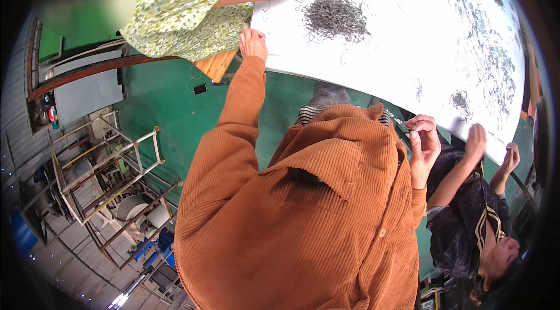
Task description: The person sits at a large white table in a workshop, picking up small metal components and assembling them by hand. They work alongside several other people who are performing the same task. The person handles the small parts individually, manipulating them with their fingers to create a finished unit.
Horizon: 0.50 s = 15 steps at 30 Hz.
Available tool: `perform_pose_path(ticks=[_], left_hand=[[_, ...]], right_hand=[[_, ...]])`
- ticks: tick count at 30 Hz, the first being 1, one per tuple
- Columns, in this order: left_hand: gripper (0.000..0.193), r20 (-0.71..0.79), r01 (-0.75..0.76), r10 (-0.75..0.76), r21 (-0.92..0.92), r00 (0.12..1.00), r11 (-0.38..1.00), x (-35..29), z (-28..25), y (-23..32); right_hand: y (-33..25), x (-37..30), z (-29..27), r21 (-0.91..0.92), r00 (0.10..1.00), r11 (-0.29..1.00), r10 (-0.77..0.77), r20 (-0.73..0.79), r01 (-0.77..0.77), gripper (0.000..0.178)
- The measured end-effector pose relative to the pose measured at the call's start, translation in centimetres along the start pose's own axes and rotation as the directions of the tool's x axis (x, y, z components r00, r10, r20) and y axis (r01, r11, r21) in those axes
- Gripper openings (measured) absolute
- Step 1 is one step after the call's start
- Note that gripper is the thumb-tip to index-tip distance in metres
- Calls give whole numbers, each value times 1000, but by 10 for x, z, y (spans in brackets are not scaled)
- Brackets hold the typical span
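Observation:
My left hand [254, 44] is at the left edge of the white table [373, 65]. Its fingers are curled in, and what they hold, if anything, cannot be made out. By the near edge, my right hand [424, 144] is raised with thumb and fingers drawn together; anything pinched there is too small to name. A tangled heap of dark, bent wire hooks [335, 15] lies on the table beyond my left hand. Past my right hand is a smaller pile of dark pieces [461, 103].
A person in a patterned green dress [181, 12] reaches over the table from the left. Another person in dark clothes [461, 211] works at the right with both hands by the edge. Many dark pieces [484, 41] lie scattered at right. A metal frame [111, 176] stands on the green floor.

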<state>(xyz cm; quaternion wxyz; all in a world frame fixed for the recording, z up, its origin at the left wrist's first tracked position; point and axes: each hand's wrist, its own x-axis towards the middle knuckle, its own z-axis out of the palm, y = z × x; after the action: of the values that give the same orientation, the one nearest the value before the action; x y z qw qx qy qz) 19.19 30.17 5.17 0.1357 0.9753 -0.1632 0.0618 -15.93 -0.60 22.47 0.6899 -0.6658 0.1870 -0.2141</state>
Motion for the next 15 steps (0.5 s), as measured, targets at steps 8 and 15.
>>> perform_pose_path(ticks=[8, 15], left_hand=[[29, -36, -343, 351, -325, 936, 881, 13, 9, 97], [36, 46, -521, 639, -534, 768, 665, 51, 46, 265]], right_hand=[[3, 0, 8, 10, 997, 1000, 12, -75, -12, 8], [-1, -3, 13, 6, 971, 998, 58, -234, -58, 8]])
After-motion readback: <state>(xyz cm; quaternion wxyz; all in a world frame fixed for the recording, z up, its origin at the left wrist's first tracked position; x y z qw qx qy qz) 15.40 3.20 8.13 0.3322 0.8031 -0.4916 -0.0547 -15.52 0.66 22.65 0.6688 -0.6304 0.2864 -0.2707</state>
